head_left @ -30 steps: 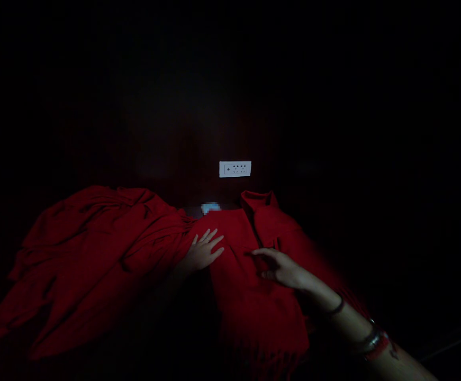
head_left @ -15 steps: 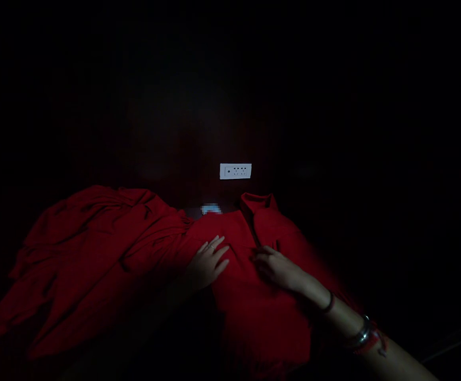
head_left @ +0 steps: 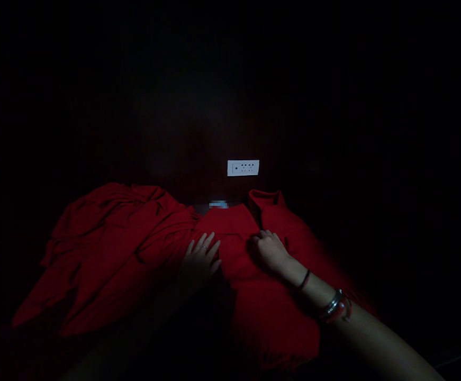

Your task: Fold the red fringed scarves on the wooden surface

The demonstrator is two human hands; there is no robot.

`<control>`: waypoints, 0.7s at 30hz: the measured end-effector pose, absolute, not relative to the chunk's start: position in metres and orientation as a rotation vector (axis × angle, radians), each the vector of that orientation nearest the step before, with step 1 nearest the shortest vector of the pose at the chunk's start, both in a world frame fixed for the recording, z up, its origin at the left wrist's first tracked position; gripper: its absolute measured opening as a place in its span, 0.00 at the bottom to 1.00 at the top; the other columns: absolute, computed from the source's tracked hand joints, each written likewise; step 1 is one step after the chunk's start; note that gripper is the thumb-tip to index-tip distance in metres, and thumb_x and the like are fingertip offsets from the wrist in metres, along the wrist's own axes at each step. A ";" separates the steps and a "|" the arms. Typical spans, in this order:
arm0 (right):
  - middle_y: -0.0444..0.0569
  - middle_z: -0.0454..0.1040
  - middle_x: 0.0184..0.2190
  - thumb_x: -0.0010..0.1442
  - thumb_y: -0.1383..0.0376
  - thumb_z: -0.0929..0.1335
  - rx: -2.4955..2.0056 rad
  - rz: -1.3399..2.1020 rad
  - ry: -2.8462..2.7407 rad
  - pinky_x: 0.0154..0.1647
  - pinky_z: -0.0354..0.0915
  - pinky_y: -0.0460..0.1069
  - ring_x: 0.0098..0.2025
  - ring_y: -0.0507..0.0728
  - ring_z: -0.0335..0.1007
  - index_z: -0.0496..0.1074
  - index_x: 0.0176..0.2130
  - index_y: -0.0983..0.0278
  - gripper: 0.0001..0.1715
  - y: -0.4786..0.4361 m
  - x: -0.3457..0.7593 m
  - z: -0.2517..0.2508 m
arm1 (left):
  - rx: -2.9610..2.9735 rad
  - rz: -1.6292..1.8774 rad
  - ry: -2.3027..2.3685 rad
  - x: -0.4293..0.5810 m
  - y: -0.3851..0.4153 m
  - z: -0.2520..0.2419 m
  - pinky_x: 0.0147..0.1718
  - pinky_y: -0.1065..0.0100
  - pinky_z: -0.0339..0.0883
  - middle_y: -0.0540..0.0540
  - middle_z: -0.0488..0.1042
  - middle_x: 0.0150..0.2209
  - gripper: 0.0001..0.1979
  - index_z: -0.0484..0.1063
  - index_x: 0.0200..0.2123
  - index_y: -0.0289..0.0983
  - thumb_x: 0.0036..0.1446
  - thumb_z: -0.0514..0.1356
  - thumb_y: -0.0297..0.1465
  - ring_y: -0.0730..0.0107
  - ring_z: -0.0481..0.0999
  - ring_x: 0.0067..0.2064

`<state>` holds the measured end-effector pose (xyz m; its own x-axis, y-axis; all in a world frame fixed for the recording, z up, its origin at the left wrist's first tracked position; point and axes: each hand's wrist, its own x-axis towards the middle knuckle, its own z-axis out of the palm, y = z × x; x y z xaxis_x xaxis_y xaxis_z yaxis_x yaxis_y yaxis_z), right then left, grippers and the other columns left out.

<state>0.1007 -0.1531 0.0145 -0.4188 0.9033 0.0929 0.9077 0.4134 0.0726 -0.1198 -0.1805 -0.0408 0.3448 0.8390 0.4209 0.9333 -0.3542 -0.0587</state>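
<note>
A red dress (head_left: 127,248) lies spread out, its gathered skirt to the left and a flatter upper part with sleeves to the right. My left hand (head_left: 200,259), a ring on one finger, rests on the cloth near the gathered seam with its fingers spread. On the upper part, my right hand (head_left: 271,250) has its fingers curled down against the fabric beside a dark fold. Its fingertips are partly hidden, and it seems to pinch the cloth there. Bracelets circle the right wrist.
A white wall socket (head_left: 243,168) is set in the dark surface behind the dress. A small pale blurred patch (head_left: 218,204) shows just beyond the cloth's far edge. Most of the surroundings are too dark to make out.
My right hand has curled its fingers more tightly on the cloth. The left hand has slid left toward the gathered seam, and the view has shifted slightly.
</note>
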 end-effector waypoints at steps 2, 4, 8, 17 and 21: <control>0.59 0.59 0.56 0.61 0.58 0.57 -1.526 -0.187 -2.549 0.56 0.50 0.58 0.58 0.63 0.51 0.62 0.55 0.65 0.25 -0.146 0.090 0.012 | -2.216 -0.406 -1.713 -0.137 -0.183 -0.044 0.53 0.44 0.51 0.38 0.55 0.60 0.24 0.63 0.54 0.37 0.56 0.52 0.39 0.47 0.52 0.60; 0.56 0.48 0.61 0.60 0.51 0.57 -1.427 -0.106 -2.591 0.59 0.43 0.61 0.62 0.64 0.40 0.52 0.60 0.63 0.34 -0.136 0.081 0.001 | -2.231 -0.335 -1.769 -0.154 -0.186 -0.051 0.52 0.43 0.52 0.38 0.57 0.59 0.23 0.63 0.54 0.38 0.56 0.51 0.39 0.46 0.53 0.60; 0.56 0.43 0.63 0.62 0.50 0.50 -1.443 0.132 -2.732 0.60 0.38 0.62 0.64 0.62 0.35 0.48 0.62 0.63 0.35 -0.126 0.083 -0.029 | -2.308 -0.269 -1.752 -0.179 -0.201 -0.060 0.52 0.42 0.51 0.44 0.62 0.56 0.19 0.65 0.52 0.45 0.57 0.50 0.35 0.49 0.56 0.59; 0.57 0.42 0.63 0.58 0.45 0.55 -1.477 0.311 -2.805 0.59 0.41 0.63 0.63 0.66 0.36 0.48 0.62 0.55 0.37 -0.134 0.098 0.003 | -2.232 -0.125 -1.816 -0.181 -0.215 -0.028 0.51 0.46 0.54 0.41 0.69 0.50 0.15 0.72 0.45 0.41 0.55 0.53 0.33 0.47 0.61 0.56; 0.55 0.38 0.64 0.55 0.41 0.54 -1.310 0.249 -2.769 0.57 0.38 0.67 0.64 0.69 0.30 0.46 0.61 0.50 0.38 -0.136 0.077 0.006 | -2.218 -0.312 -1.690 -0.151 -0.189 -0.029 0.54 0.49 0.52 0.39 0.60 0.57 0.18 0.68 0.49 0.37 0.58 0.49 0.33 0.51 0.56 0.59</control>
<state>0.0769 -0.1357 0.0064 -0.6347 0.7727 -0.0078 0.7618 0.6239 -0.1744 -0.1512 -0.1887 -0.0290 0.2708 0.8890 0.3694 0.9623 -0.2390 -0.1302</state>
